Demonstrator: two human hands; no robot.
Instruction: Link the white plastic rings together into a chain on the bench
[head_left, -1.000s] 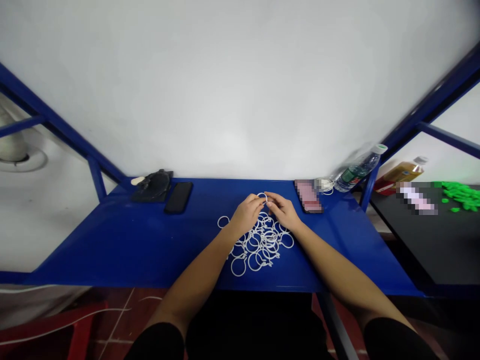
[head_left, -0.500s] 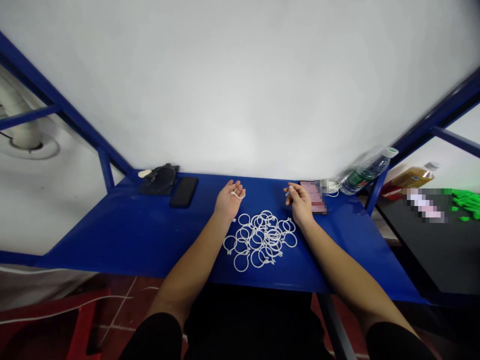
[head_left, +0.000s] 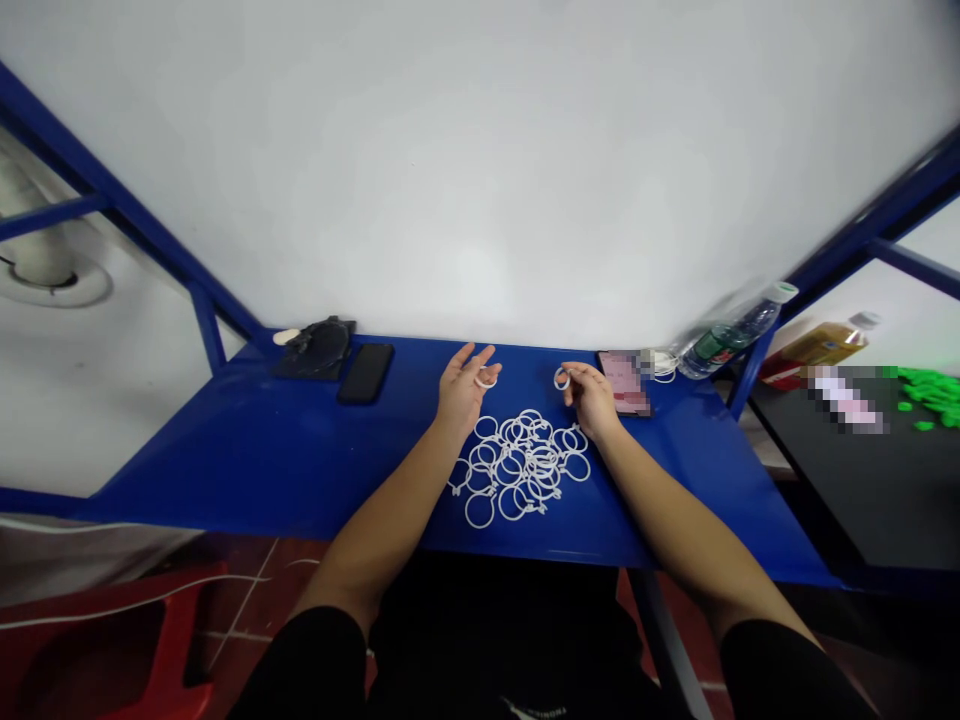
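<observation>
My left hand (head_left: 459, 390) is raised over the far side of the blue table, palm turned inward. A white plastic ring (head_left: 486, 384) rests in its curled lower fingers while the upper fingers stretch out. Across from it, my right hand (head_left: 592, 395) pinches another white ring (head_left: 561, 379) between thumb and fingertips. The two hands stay apart. Between my forearms lies a loose pile of white rings (head_left: 511, 466), overlapping one another, several with a small clip-like tab at the joint.
On the blue table (head_left: 247, 450) are a black phone (head_left: 366, 373), a crumpled dark bag (head_left: 322, 350), a lit phone (head_left: 624, 385), a white cable (head_left: 663, 368) and a leaning water bottle (head_left: 731, 335). A black table (head_left: 847, 490) on the right bears green pieces (head_left: 934, 400). A wall stands behind.
The fingers of my left hand have spread upward, with the ring still in them. A ring now shows plainly at my right fingertips, held slightly further left. The view has shifted a little.
</observation>
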